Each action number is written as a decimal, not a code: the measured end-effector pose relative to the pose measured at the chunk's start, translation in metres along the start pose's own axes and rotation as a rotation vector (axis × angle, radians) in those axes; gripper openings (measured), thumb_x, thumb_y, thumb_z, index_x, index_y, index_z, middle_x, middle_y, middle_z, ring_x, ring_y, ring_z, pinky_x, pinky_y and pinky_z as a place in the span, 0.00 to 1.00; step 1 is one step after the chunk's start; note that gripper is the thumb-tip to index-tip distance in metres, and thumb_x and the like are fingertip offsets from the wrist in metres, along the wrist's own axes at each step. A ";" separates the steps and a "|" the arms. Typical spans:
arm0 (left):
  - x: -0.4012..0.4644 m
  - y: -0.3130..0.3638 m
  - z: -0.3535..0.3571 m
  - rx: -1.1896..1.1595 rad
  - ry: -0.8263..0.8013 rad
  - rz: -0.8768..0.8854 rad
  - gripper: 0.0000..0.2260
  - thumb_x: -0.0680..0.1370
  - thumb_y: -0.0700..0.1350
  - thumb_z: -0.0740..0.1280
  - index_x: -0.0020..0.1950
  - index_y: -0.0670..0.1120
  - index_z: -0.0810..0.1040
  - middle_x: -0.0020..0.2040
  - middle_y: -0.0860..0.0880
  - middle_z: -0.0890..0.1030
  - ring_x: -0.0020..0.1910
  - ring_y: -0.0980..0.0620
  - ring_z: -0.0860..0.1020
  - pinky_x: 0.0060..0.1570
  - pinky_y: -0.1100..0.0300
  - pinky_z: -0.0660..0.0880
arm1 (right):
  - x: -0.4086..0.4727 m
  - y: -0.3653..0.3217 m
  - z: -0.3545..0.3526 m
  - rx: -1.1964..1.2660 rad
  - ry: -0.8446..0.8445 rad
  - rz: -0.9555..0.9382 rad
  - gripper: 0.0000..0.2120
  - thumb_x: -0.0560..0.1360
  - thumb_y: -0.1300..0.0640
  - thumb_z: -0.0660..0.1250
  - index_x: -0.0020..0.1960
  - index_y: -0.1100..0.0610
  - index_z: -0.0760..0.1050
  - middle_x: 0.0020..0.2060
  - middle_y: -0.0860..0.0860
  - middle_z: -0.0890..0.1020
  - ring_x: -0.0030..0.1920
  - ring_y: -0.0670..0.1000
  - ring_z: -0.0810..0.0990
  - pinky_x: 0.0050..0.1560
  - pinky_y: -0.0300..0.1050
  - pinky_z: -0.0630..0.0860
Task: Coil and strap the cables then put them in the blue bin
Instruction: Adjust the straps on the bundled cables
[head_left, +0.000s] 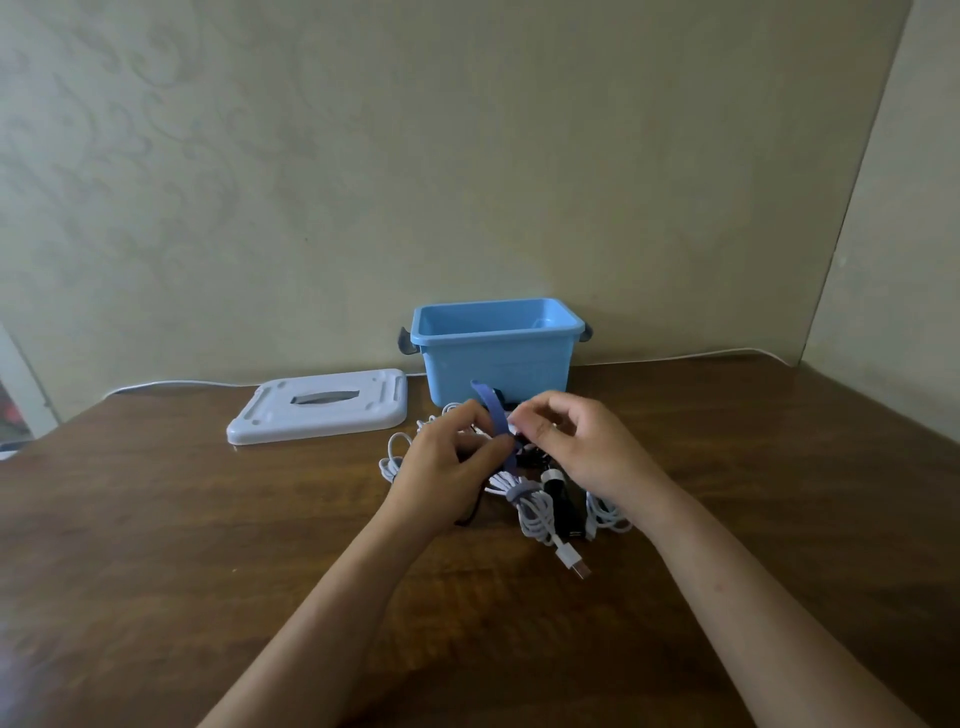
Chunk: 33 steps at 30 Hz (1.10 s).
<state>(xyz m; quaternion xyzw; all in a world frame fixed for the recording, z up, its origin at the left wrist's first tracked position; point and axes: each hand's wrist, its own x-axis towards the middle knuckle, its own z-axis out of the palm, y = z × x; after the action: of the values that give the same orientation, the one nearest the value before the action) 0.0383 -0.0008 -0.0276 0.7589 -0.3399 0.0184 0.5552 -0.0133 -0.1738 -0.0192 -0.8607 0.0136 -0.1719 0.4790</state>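
Head view: dark brown wood-grain table (156, 545) fills the lower half of the frame, pushed against a pale beige wall (415, 156) with a faint swirl pattern; room corner at upper right. Blue bin (496, 358), glossy plastic, rectangular, grey latches on both ends, sits open at centre against the wall. Its white lid (318, 405), flat with rounded corners and a grey handle slot, lies left of it. Cables (535, 512) piled at centre in front of the bin: white coil bound by a grey strap, black pieces, loose white loops, a USB plug pointing down-right. Left hand (441, 467) curled, gripping a cable bundle; right hand (576, 447) pinching near the blue strap (493, 421), which sticks up between the hands.
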 end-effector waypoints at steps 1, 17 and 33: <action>0.000 0.001 -0.002 -0.005 0.011 0.000 0.06 0.79 0.43 0.69 0.45 0.43 0.75 0.36 0.43 0.84 0.32 0.41 0.78 0.35 0.57 0.71 | 0.000 0.000 0.001 -0.040 -0.034 0.022 0.14 0.78 0.35 0.65 0.53 0.42 0.81 0.49 0.41 0.84 0.53 0.44 0.81 0.57 0.52 0.80; 0.006 -0.004 -0.009 0.082 0.039 -0.043 0.05 0.77 0.44 0.73 0.43 0.44 0.81 0.38 0.47 0.83 0.36 0.53 0.79 0.39 0.56 0.76 | -0.003 0.000 0.001 0.342 -0.079 0.128 0.05 0.73 0.65 0.76 0.45 0.56 0.85 0.44 0.53 0.87 0.49 0.51 0.86 0.50 0.43 0.82; 0.006 -0.008 -0.009 0.080 0.138 -0.072 0.08 0.76 0.44 0.73 0.38 0.44 0.81 0.29 0.53 0.77 0.30 0.58 0.73 0.32 0.65 0.69 | -0.005 -0.002 0.010 -0.193 0.077 -0.227 0.10 0.69 0.51 0.79 0.49 0.45 0.83 0.45 0.39 0.82 0.49 0.39 0.80 0.50 0.36 0.76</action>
<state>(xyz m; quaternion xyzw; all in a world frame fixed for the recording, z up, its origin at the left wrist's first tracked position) 0.0500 0.0053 -0.0287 0.7892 -0.2721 0.0643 0.5468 -0.0150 -0.1639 -0.0236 -0.8914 -0.0490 -0.2557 0.3709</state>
